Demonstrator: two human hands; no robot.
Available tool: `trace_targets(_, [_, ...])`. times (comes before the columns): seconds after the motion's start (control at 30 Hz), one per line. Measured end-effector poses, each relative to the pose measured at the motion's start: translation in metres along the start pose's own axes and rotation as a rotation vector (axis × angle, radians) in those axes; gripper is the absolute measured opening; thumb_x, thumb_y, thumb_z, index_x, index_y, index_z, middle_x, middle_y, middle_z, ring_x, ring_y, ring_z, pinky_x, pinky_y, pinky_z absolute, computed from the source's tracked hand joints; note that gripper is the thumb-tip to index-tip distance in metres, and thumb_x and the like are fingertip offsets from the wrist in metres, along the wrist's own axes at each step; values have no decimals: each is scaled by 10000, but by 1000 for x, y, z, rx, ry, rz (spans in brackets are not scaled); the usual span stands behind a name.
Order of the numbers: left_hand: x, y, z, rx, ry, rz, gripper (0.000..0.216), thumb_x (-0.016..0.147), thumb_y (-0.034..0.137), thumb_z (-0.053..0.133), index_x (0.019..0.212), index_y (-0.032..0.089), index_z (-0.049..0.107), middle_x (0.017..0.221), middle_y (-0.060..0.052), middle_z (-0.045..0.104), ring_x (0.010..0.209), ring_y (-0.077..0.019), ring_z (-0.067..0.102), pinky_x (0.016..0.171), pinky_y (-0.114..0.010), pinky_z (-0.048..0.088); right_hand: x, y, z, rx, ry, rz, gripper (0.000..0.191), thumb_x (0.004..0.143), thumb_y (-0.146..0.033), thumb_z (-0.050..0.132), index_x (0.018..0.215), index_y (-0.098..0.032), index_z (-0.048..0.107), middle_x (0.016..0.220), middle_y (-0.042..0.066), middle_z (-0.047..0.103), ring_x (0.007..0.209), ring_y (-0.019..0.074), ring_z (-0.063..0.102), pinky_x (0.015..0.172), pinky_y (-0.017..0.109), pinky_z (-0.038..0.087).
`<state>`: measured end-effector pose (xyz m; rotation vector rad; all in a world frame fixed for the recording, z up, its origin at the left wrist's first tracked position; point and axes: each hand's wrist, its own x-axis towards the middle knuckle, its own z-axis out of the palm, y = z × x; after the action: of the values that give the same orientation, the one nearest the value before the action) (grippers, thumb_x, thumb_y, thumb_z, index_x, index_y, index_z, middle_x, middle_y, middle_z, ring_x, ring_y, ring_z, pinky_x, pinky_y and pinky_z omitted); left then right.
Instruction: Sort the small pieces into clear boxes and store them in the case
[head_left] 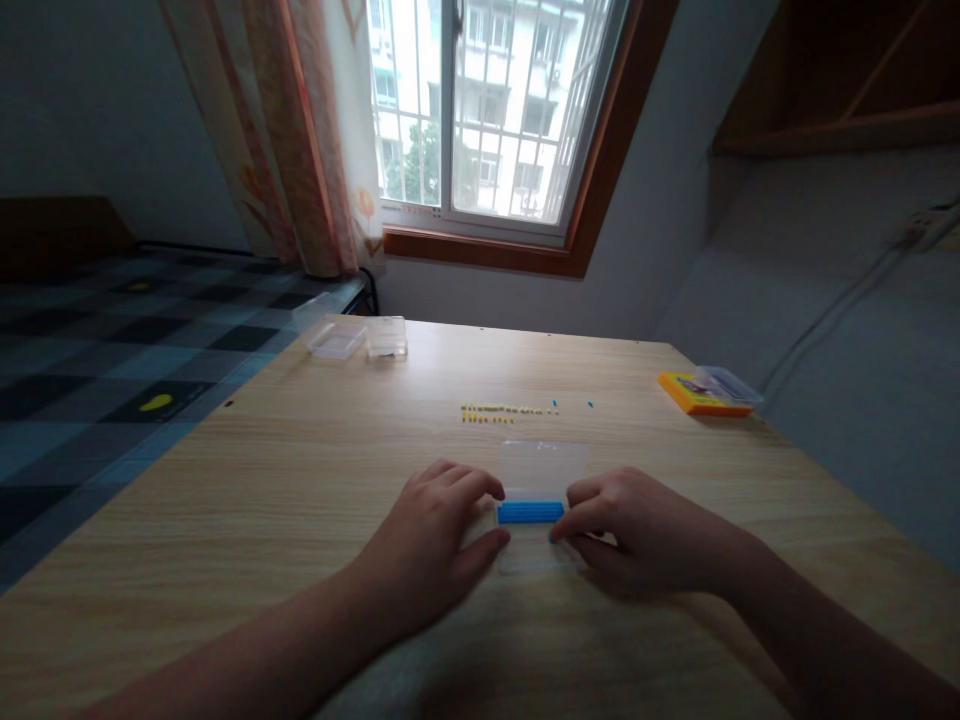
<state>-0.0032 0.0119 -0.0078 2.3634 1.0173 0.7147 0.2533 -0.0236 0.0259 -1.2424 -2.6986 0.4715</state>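
Note:
A clear plastic pegboard (543,466) lies on the wooden table (300,470) in front of me. A blue strip of small beads (530,512) runs across it. My left hand (435,535) rests at the strip's left end, its thumb and fingers curved toward the beads. My right hand (637,525) sits at the right end with its fingertips pinched against the strip. A row of yellow beads (495,410) lies further back on the table, with a few loose blue beads (555,408) beside it.
Two clear plastic boxes (352,338) stand at the table's far left edge. An orange box with a clear lid (705,390) lies at the far right. A bed with a checked cover (112,360) is on the left, a window (487,110) behind.

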Motion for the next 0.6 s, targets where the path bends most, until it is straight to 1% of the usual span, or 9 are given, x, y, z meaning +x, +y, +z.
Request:
trace_targets(0.13, [0,-2,2,-10,-3,12,272,806,218,695,1072,266,665,1080,-35,703,1079,-269,589,994,-461,437,3,-1,4,4,35,36,236,871,-131,567,941,-239,765,787,-13,645,652,82,529,625,225,319])
trace_targets(0.27, [1,-2,3,-15,19,9,302,790,211,694,1087,259,666,1064,-41,704,1055,-269,605,983,-456,451,5,-2,8,18,59,61,209,879,-143,566,928,-225,751,808,-10,651,679,88,548,638,221,329])
trace_targets(0.4, [2,-2,4,-13,13,7,301,789,207,693,1086,251,668,1059,-43,704,1050,-268,608,981,-455,453,7,-2,11,20,69,75,197,900,-160,554,909,-216,742,818,-8,657,683,88,552,639,218,334])
trace_targets(0.6, [0,-3,4,-2,6,14,267,802,220,689,1066,253,668,1052,-38,707,1049,-268,607,967,-453,459,7,-3,7,12,91,75,211,893,-157,563,955,-228,751,805,-7,659,683,95,562,636,223,332])
